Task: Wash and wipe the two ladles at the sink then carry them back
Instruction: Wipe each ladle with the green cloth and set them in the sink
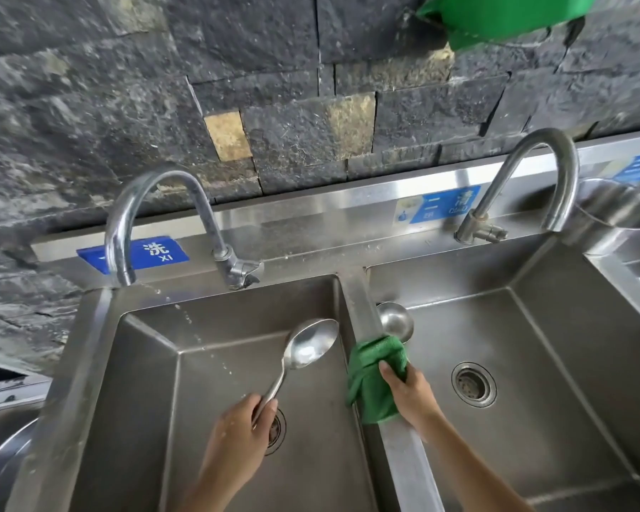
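Here left fingers grip one ladle; right fingers clutch cloth hiding second ladle's handle.

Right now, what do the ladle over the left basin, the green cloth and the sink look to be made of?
The ladle: seemingly stainless steel, polished; its bowl mirrors light. The cloth: soft fabric, probably microfibre; it folds and bunches, matte green. The sink: brushed stainless steel by the look; dull grey sheen, creased corners.

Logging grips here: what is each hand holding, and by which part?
Left hand holds the oval ladle by its handle end. Right hand grips the green cloth wrapped round the round ladle below its bowl.
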Demonstrator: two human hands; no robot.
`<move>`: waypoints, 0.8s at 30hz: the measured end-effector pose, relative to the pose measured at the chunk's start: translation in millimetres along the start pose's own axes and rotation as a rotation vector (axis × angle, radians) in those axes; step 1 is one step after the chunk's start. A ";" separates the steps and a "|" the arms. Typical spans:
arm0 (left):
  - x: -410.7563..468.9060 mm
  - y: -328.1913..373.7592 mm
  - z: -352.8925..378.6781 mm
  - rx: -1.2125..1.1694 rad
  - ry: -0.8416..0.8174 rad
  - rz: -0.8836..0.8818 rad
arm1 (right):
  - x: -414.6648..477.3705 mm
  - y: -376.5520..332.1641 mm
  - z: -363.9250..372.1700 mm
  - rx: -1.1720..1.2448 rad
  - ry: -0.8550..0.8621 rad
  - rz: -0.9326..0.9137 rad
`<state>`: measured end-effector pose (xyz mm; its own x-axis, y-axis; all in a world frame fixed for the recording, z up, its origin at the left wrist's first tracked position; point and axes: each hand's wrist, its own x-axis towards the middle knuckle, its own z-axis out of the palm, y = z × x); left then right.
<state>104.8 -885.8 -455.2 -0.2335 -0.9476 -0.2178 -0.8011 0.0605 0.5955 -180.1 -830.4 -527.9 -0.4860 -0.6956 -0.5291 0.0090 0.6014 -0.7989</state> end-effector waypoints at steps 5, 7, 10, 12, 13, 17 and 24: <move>-1.2 12.1 -8.7 0.089 0.171 0.058 | -10.7 -22.6 -6.0 0.278 0.054 0.042; -0.3 16.4 -15.8 0.135 0.217 0.085 | -19.3 -41.3 -10.5 0.399 0.041 0.054; -0.2 25.9 -28.4 0.152 0.266 0.114 | -34.1 -73.4 -16.0 0.566 -0.023 0.058; -0.3 30.7 -35.0 0.163 0.278 0.109 | -43.9 -95.3 -17.1 0.673 -0.068 0.041; -0.6 32.2 -38.4 0.156 0.273 0.115 | -48.0 -106.1 -15.9 0.703 -0.080 0.033; -4.9 44.8 -50.0 0.025 0.194 0.135 | -64.6 -148.5 -10.0 0.808 -0.128 -0.077; -11.6 60.8 -38.3 -0.502 -0.075 -0.143 | -91.5 -190.6 33.4 0.248 -0.093 -0.499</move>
<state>79.9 -883.2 -386.8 -0.1953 -0.9092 -0.3677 -0.4699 -0.2424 0.8488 -108.1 -894.6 -336.8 -0.4050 -0.9105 -0.0835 0.0086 0.0876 -0.9961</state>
